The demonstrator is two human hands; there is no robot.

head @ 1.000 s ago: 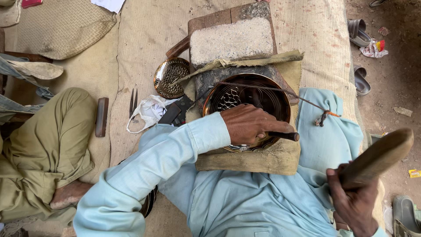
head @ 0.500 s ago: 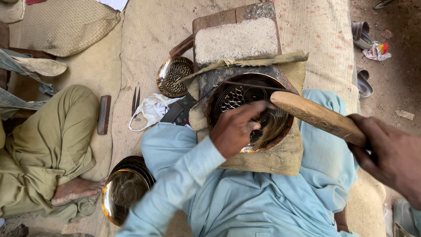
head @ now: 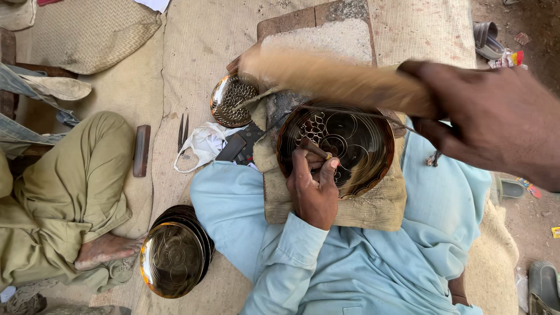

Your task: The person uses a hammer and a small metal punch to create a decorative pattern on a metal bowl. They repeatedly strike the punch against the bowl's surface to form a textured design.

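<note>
I see the left hand (head: pixel 314 189) resting inside the brass plate (head: pixel 335 147), fingers pinched tight around a small chisel (head: pixel 315 149) whose tip touches the engraved surface. The plate lies on a folded cloth (head: pixel 361 210) across the lap. Above the plate, the right hand (head: pixel 490 116) is closed around a wooden mallet (head: pixel 344 79), which is blurred. Behind the plate sits a stone block (head: pixel 326 41). Left of the plate lies a smaller pierced dish (head: pixel 232 99). Below and left of the plate, on the mat (head: pixel 192 52), stands a stack of plates (head: pixel 175 256).
</note>
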